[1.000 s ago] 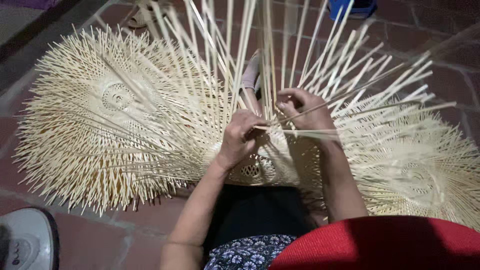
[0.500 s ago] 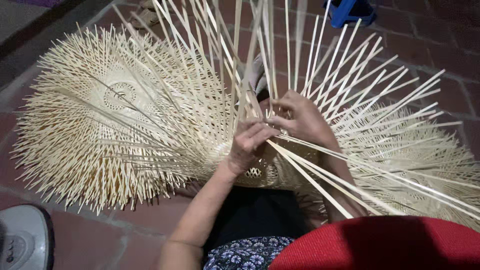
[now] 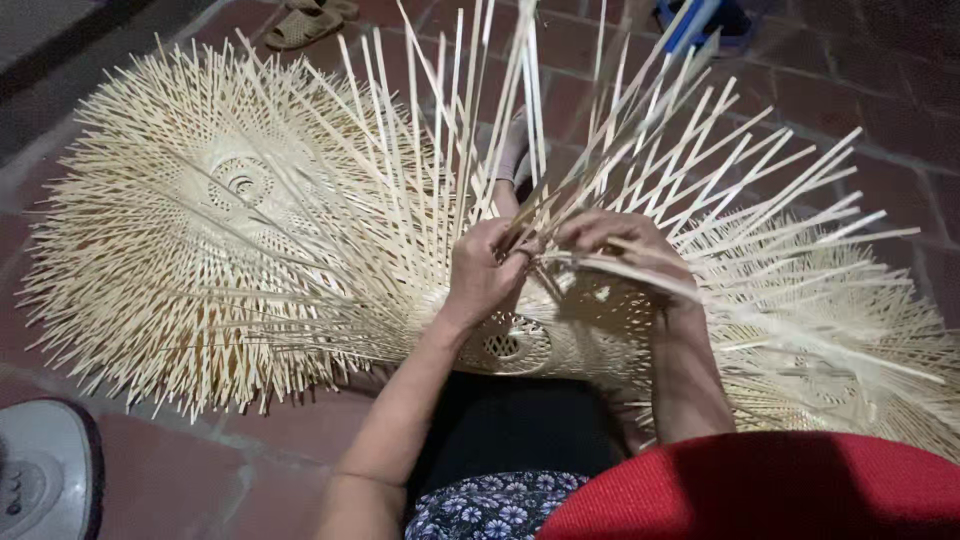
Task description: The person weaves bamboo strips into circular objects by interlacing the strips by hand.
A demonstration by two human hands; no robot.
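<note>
Work piece: I see the woven bamboo piece [image 3: 520, 345] at centre frame, just above the lap, its loose bamboo strips [image 3: 640, 180] fanning toward the upper right.
Left hand: my left hand [image 3: 485, 270] has its fingers curled, pinching strips at the weave's edge.
Right hand: the right hand [image 3: 620, 245] lies just beside it, fingers pressed over a bundle of strips.
Doing it well: I'd judge one strip should be worked at a time, neighbours held flat and tension even.
Nearby: a finished woven fan [image 3: 200, 230] lies at left on the tiled floor [image 3: 250, 470].
Change: since the earlier frame the long strips crossing the lower right have lifted away.
</note>
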